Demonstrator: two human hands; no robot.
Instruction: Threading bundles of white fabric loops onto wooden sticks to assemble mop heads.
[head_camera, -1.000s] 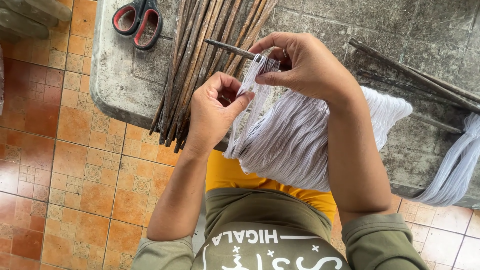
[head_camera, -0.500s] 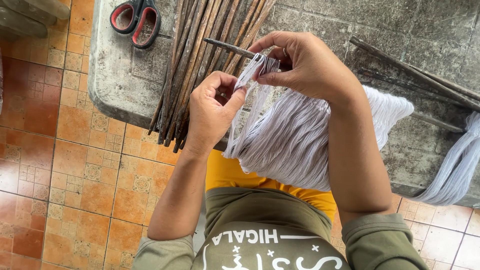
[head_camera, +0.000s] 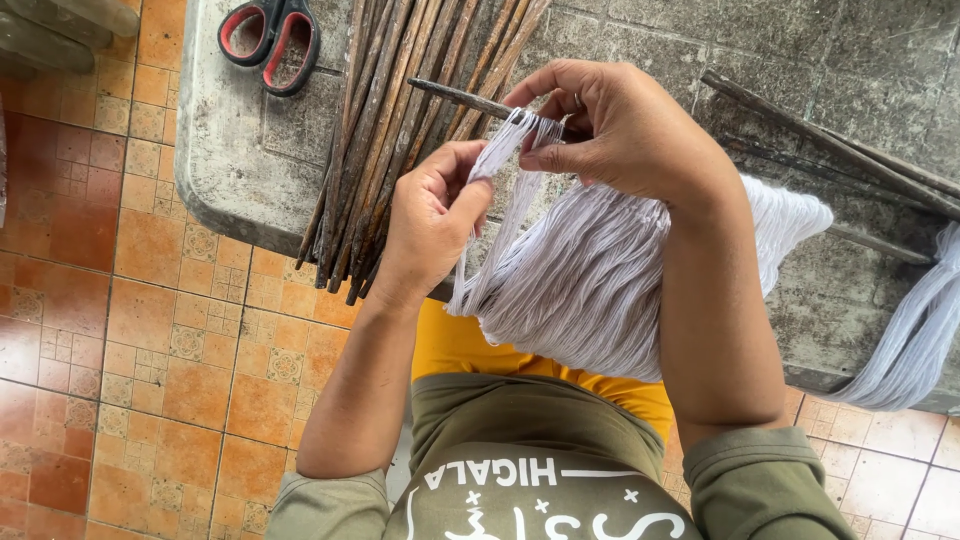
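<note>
Orange floor tiles (head_camera: 150, 330) run beside a worn concrete table (head_camera: 240, 160), where red-handled scissors (head_camera: 270, 35) lie near a bundle of dark sticks (head_camera: 390, 130). Over the table edge, the right hand (head_camera: 620, 130) closes around one thin stick (head_camera: 470, 100) wrapped with white threads (head_camera: 600, 270) (they hang down in a thick skein). Just beside it, the left hand (head_camera: 435, 215) pinches a few strands between thumb and fingertips
</note>
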